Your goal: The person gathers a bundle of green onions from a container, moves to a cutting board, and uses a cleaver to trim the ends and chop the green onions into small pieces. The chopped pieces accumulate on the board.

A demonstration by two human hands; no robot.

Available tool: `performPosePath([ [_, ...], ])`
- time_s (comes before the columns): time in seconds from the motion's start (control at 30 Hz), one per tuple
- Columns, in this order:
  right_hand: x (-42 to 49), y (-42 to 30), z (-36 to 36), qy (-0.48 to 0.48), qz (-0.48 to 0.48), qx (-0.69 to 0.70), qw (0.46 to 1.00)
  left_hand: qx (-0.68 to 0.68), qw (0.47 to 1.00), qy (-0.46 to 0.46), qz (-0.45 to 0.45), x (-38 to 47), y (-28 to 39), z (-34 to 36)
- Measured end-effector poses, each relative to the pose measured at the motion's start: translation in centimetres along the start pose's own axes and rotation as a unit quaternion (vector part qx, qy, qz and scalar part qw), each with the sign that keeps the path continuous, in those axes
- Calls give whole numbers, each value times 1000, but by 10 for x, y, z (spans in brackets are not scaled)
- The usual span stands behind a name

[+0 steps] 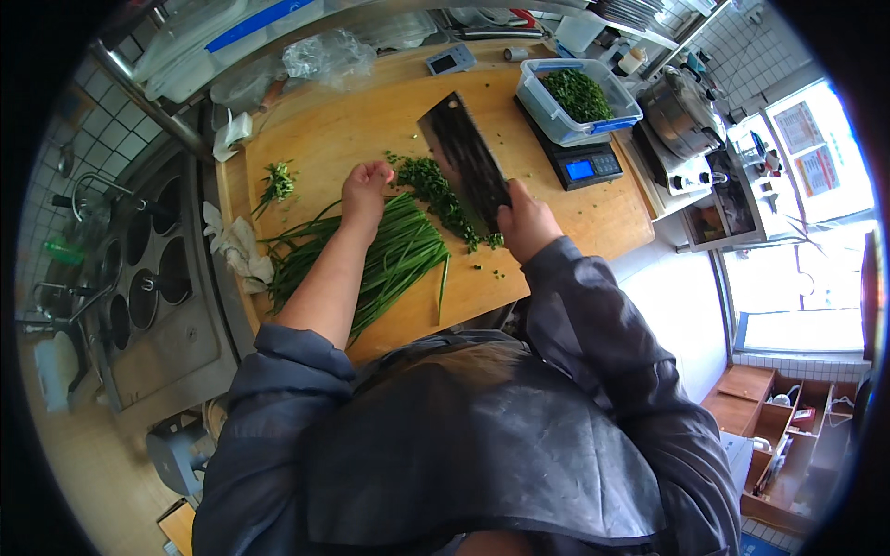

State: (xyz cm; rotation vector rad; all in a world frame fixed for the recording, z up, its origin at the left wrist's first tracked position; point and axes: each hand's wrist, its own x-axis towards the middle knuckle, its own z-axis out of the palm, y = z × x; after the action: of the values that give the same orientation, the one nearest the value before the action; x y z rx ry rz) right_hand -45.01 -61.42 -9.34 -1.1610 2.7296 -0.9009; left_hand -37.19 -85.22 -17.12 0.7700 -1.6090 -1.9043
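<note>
My right hand (pixel 528 222) grips the handle of a broad cleaver (pixel 467 156), its blade tilted up over the wooden cutting board (pixel 334 132). My left hand (pixel 366 191) is loosely curled above the uncut green stalks (pixel 396 257); whether it pinches anything cannot be told. Chopped greens (pixel 434 191) lie in a row between the stalks and the blade, partly hidden by it. A small pile of trimmed ends (pixel 279 182) sits at the left. At the upper right, a clear plastic container (pixel 556 125) holding chopped greens (pixel 577 94) rests on a black digital scale (pixel 591 170) with a lit display.
A crumpled white cloth (pixel 240 254) lies at the board's left edge, beside a metal unit with round openings (pixel 142 285). A small grey device (pixel 450 61) and a plastic bag (pixel 327 59) are at the back. A large metal pot (pixel 681 111) stands on the right.
</note>
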Motion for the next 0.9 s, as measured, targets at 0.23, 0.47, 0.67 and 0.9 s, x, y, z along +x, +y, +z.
performPosePath([
  [0.23, -20, 28, -12, -10, 137, 84, 987, 442, 807, -121, 373, -43, 38, 13],
  [0.47, -42, 51, -2, -35, 143, 110, 983, 576, 660, -237, 420, -101, 33, 32],
  [0.67, -45, 54, 0, -37, 128, 130, 983, 736, 543, -211, 345, -38, 18, 58],
  [0.9, -50, 58, -7, -60, 155, 177, 970, 843, 376, -244, 296, -29, 14, 83],
])
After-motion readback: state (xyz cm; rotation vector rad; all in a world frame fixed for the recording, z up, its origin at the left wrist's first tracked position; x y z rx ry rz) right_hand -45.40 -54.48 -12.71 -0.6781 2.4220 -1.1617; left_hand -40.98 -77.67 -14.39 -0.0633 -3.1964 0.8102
